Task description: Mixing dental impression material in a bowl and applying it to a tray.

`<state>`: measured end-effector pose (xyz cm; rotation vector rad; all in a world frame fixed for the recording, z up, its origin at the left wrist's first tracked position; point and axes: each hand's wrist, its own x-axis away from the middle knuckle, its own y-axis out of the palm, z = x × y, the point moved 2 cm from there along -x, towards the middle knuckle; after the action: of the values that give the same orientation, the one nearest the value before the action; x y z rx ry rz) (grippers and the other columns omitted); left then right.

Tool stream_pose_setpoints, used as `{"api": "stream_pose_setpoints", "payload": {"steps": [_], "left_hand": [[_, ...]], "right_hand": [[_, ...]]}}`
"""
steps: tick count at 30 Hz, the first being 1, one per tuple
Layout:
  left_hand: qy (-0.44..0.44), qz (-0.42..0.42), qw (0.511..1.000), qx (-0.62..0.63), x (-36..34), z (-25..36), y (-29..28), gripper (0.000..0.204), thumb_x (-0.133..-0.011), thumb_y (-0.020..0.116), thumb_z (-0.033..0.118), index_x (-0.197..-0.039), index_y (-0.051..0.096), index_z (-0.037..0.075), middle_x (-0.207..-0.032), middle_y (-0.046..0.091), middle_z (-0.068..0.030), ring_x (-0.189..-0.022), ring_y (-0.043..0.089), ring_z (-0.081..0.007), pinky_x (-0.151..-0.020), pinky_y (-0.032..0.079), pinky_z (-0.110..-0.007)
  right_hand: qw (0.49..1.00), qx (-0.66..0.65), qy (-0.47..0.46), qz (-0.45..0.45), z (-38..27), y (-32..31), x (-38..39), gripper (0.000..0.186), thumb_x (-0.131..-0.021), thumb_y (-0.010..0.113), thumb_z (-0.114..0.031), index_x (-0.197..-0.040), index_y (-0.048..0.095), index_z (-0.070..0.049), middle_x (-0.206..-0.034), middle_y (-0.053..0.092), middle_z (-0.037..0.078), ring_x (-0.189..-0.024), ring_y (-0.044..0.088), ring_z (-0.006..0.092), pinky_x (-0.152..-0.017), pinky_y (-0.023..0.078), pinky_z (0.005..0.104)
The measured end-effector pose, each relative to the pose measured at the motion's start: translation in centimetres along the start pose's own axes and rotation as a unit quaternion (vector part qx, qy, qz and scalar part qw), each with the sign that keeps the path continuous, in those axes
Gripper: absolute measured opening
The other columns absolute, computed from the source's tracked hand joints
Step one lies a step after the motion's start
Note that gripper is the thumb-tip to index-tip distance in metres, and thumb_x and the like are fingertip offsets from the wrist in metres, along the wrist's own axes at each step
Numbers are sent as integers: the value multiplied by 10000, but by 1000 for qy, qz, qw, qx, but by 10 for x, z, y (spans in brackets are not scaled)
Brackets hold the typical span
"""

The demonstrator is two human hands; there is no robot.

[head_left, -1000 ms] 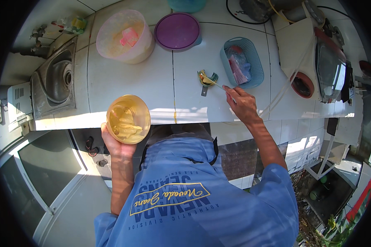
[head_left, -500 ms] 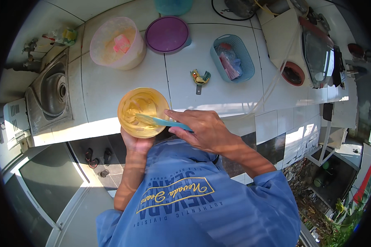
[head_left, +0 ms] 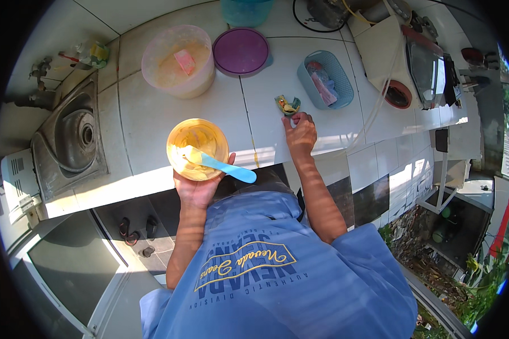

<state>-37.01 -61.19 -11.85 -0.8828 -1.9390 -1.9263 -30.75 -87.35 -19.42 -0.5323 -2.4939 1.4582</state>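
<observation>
My left hand (head_left: 201,192) cups a round yellow bowl (head_left: 172,141) from below, beyond the front edge of the counter. Soft yellow cream (head_left: 201,138) coats its inside. A blue spatula (head_left: 234,170) leans in the bowl, its pale blade in the cream and its handle sticking out over the rim toward me. On the counter my right hand (head_left: 301,135) has its thumb and fingers pinched together at a small crumpled green and yellow packet (head_left: 288,105). They close on a short grey handle beside the packet, which the fingers mostly hide.
Behind the bowl stand a translucent pink tub (head_left: 152,73) with a pink scoop (head_left: 184,62) and a purple lid (head_left: 242,51). A blue basket (head_left: 345,90) of plastic packets sits to the right. At left is a steel sink (head_left: 68,164); far right, a pale appliance (head_left: 379,53).
My right hand has let go of the spatula, leaving it resting in the bowl, and moved right and away from me to the small packet. My left hand still holds the bowl.
</observation>
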Motion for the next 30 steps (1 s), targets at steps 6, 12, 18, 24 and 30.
{"api": "stream_pose_setpoints", "payload": {"steps": [6, 12, 18, 24, 30], "left_hand": [[-47, 54, 997, 18, -6, 38, -19, 497, -933, 430, 372, -1321, 446, 61, -1314, 481, -192, -1222, 447, -388, -1033, 359, -547], [-72, 79, 994, 38, -27, 54, -46, 486, -941, 442, 348, -1309, 442, 30, -1302, 478, -222, -1205, 455, -400, -1026, 385, -533], [-53, 84, 995, 9, -29, 54, -57, 491, -949, 411, 359, -1304, 438, 21, -1290, 491, -223, -1197, 468, -411, -1024, 387, -556], [-93, 172, 979, -57, 14, 46, -79, 511, -959, 312, 407, -1214, 480, -3, -1180, 547, -172, -1111, 540, -321, -1003, 388, -544], [36, 367, 927, -66, 28, 53, -132, 491, -952, 282, 429, -1138, 482, 21, -1034, 551, -108, -986, 555, -236, -935, 425, -476]], "right_hand": [[997, -7, 57, 44, 14, 0, 19, 243, -746, 752, -250, -790, 647, -35, -748, 652, 84, -718, 639, 261, -691, 493, 373], [973, -38, 224, 30, 33, -20, 67, 256, -723, 775, -249, -767, 645, -33, -714, 672, 64, -653, 655, 230, -653, 507, 344], [905, -286, 311, 55, 75, -6, 102, 241, -760, 765, -206, -812, 630, -13, -707, 650, 59, -636, 643, 144, -600, 519, 261], [812, -478, 307, -134, 89, 3, 115, 188, -902, 612, -151, -970, 620, 25, -757, 635, 56, -634, 628, 113, -573, 514, 216], [785, -553, 245, -136, 90, 6, 114, 224, -966, 500, -155, -963, 628, 28, -722, 631, 54, -607, 607, 103, -559, 496, 214]]}}
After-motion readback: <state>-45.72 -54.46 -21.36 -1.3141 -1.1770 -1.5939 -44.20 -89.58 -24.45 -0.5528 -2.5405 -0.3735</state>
